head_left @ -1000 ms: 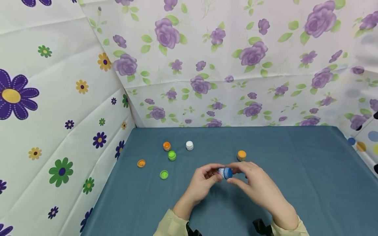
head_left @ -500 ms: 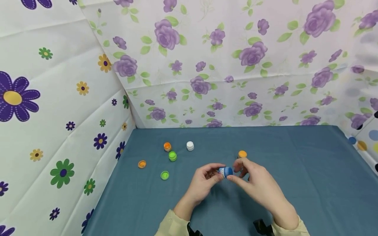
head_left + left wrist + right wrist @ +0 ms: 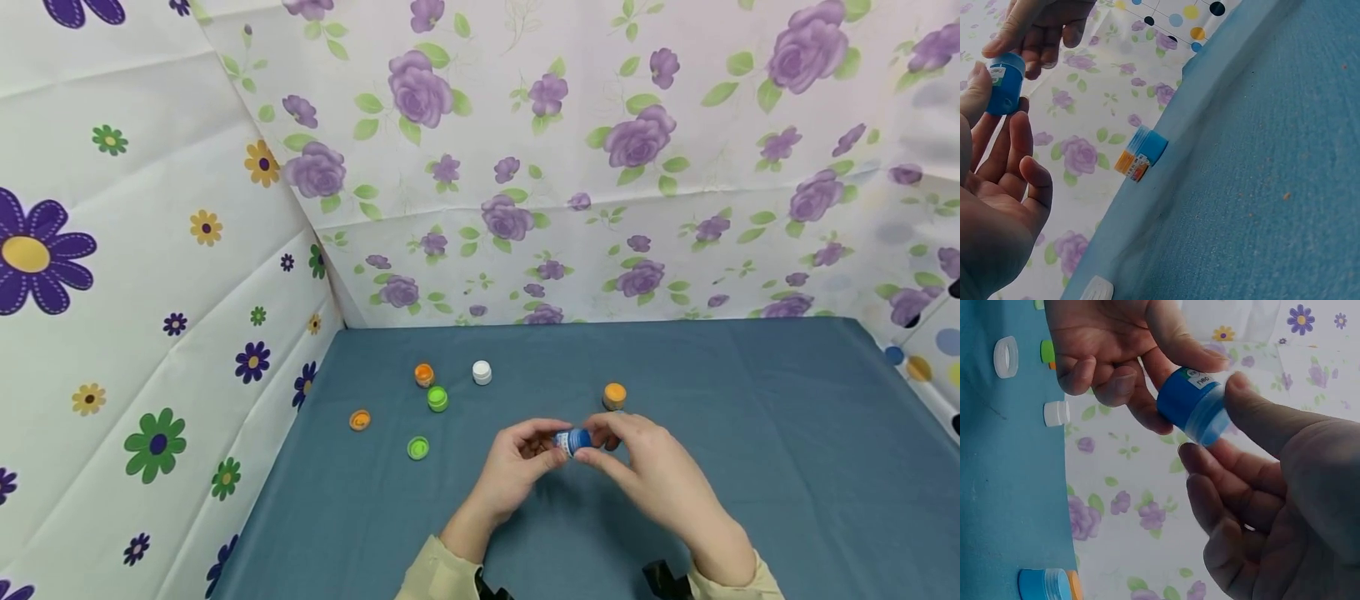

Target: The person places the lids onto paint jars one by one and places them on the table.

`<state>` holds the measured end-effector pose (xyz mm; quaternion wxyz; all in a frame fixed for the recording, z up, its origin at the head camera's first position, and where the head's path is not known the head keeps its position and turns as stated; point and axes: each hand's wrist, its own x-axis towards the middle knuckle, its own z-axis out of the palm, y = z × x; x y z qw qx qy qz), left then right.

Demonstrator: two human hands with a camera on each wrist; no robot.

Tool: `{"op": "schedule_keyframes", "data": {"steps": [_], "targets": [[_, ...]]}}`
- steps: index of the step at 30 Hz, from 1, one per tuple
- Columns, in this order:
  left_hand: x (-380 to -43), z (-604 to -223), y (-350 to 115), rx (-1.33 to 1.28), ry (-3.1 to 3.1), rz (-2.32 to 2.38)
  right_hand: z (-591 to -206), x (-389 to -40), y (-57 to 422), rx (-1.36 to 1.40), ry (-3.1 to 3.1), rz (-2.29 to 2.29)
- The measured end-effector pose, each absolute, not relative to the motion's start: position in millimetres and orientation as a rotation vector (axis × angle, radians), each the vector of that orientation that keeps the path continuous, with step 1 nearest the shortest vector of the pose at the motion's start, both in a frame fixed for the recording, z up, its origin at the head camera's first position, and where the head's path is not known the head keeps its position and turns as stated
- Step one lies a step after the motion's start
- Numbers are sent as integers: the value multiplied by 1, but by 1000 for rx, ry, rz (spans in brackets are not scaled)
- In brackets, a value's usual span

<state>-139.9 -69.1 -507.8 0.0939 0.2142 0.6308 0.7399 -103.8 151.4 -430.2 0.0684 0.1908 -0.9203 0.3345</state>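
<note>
Above the middle of the table, my left hand (image 3: pixel 506 467) pinches a small blue jar (image 3: pixel 573 442) by its body, thumb on one side and fingers on the other. The jar is tilted, with a printed label (image 3: pixel 1200 379) on its body and a ribbed lid (image 3: pixel 1207 419). My right hand (image 3: pixel 660 475) holds the lid end between thumb and fingertips. Behind my right hand stands an orange jar (image 3: pixel 614 396); another blue jar (image 3: pixel 1034 584) beside it is mostly hidden by that hand in the head view.
Farther left stand an orange jar (image 3: pixel 424 375), a green jar (image 3: pixel 437 398) and a white jar (image 3: pixel 482 372). An orange lid (image 3: pixel 360 420) and a green lid (image 3: pixel 418 448) lie nearby. A whitish ring-shaped lid (image 3: pixel 1005 357) shows in the right wrist view. Flowered cloth (image 3: pixel 510 217) borders the table.
My right fingers spread away from the lid half a second ago and have come back onto it. The left hand keeps its hold on the blue jar, almost unmoved.
</note>
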Motion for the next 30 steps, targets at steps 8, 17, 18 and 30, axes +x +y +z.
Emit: {"op": "schedule_keyframes", "data": {"steps": [8,17,18,30], "targets": [[-138,-508,-70,671,1842,2196,-432,-101,136,419,-2946,940],[-138,-513,-68,717,1744,2320,-434,-96,126,348,-2997,899],[-138,-513,-67,716,1744,2319,-434,-95,126,340,-3001,904],[-135,-509,-62,664,1925,2101,-428,-95,134,365,-3041,880]]}}
